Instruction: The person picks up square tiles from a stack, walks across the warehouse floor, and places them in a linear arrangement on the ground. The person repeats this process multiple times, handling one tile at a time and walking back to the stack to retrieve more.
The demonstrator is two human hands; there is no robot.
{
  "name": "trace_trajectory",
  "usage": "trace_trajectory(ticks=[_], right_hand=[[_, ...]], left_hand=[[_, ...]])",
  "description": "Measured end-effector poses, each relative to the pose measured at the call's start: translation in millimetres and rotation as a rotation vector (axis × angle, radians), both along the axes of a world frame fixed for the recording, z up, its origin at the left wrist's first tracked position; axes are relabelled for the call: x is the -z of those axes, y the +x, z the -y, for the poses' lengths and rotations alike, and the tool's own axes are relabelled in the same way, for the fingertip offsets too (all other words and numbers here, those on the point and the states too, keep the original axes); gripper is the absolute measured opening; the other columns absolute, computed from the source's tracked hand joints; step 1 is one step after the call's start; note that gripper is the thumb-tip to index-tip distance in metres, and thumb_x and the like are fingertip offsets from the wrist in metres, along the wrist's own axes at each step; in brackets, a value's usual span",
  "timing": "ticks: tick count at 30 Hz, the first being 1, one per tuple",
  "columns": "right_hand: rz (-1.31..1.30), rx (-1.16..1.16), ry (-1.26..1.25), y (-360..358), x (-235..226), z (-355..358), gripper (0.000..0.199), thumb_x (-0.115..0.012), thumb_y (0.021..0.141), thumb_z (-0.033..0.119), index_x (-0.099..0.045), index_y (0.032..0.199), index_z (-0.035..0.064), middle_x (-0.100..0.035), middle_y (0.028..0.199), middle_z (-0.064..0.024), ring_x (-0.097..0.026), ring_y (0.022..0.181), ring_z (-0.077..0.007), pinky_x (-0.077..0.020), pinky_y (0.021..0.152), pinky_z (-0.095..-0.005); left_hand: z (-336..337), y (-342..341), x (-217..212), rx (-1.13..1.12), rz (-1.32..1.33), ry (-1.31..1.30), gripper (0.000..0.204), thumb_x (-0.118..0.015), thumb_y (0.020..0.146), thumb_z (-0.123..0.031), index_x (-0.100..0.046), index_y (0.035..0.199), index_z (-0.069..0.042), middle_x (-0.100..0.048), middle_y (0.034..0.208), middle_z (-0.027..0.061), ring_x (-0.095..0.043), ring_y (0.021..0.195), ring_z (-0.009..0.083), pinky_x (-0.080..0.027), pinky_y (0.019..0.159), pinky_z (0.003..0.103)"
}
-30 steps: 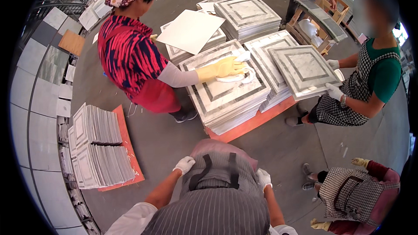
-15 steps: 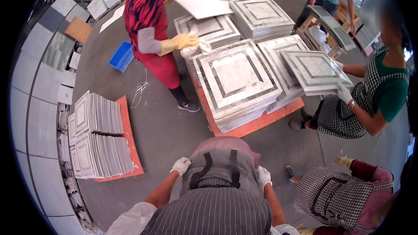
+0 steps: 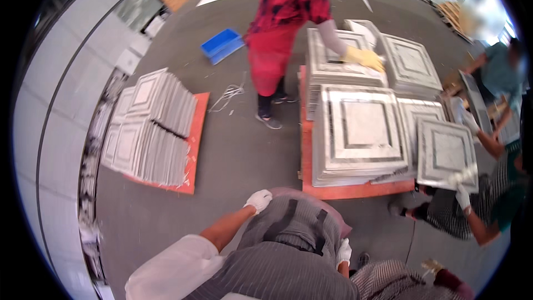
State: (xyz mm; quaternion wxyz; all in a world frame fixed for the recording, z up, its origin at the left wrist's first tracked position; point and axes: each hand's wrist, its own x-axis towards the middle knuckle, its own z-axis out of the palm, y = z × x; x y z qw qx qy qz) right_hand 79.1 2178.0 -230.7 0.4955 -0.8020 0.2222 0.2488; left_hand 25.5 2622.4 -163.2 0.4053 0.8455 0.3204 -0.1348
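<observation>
My left hand (image 3: pixel 259 201), in a white glove, is closed at the left edge of my grey striped apron (image 3: pixel 283 228). At the apron's right edge is my right hand (image 3: pixel 343 251), also white-gloved, its fingers curled in against the cloth and partly hidden. Pink cloth (image 3: pixel 340 219) shows beyond the apron's front. Both hands stay low against my body, apart from the stacks of stone tiles. The nearest stack of square tiles (image 3: pixel 363 125), with grey inlaid borders, stands ahead to the right on an orange board (image 3: pixel 361 190).
Ahead, a co-worker in a red apron (image 3: pixel 266 44) leans over a tile stack. At right, another person's gloved hands hold a framed tile (image 3: pixel 447 153). More tiles (image 3: pixel 150 128) stand on edge at left. A blue bin (image 3: pixel 222 45) and white cord (image 3: pixel 229 97) lie on the floor.
My view has swung left, so the stacks sit farther right. The co-worker in red has bent lower over the stack, and the other person's tile is lower. My hands remain at the apron's sides.
</observation>
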Motion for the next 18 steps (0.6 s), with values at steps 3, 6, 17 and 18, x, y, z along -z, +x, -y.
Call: trace_trajectory(ticks=[3, 6, 17, 18], right_hand=[[0.063, -0.030, -0.045, 22.4, -28.2, -9.8, 0.058, -0.034, 0.101, 0.043, -0.062, 0.113, -0.0072, -0.068, 0.107, -0.0196, -0.063, 0.103, -0.0299, -0.0467, 0.090, -0.0372], [0.128, -0.061, -0.197, 63.0, -57.3, -9.4, 0.056, -0.033, 0.101, 0.044, -0.063, 0.111, -0.0022, -0.068, 0.104, -0.0189, -0.065, 0.098, -0.0317, -0.0485, 0.085, -0.0380], [0.520, 0.070, -0.207, 250.7, -111.7, -19.6, 0.045, -0.043, 0.099, 0.037, -0.060, 0.119, 0.0003, -0.064, 0.114, -0.0199, -0.060, 0.108, -0.0341, -0.0450, 0.094, -0.0374], [0.532, 0.027, -0.254, 268.0, -124.9, -22.8, 0.046, -0.046, 0.098, 0.038, -0.059, 0.121, 0.0011, -0.063, 0.116, -0.0198, -0.059, 0.109, -0.0341, -0.0446, 0.094, -0.0378]], left_hand=[[5.0, -5.7, 10.5, -0.118, 0.021, -0.091, 0.029, -0.053, 0.086, -0.023, -0.065, 0.106, -0.005, -0.069, 0.096, 0.0119, -0.065, 0.086, 0.0228, -0.050, 0.081, 0.034], [13.6, 2.5, 22.1, -0.205, -0.033, -0.176, 0.031, -0.055, 0.085, -0.025, -0.065, 0.109, -0.008, -0.067, 0.107, 0.0140, -0.062, 0.105, 0.0289, -0.046, 0.093, 0.036], [48.3, 109.8, -14.6, -0.123, 0.200, -0.144, 0.032, -0.059, 0.086, -0.018, -0.062, 0.114, -0.003, -0.067, 0.108, 0.0133, -0.064, 0.102, 0.0249, -0.048, 0.091, 0.035], [56.7, 126.7, -26.4, -0.124, 0.230, -0.132, 0.032, -0.059, 0.086, -0.017, -0.061, 0.114, -0.002, -0.067, 0.106, 0.0130, -0.064, 0.099, 0.0233, -0.048, 0.090, 0.034]])
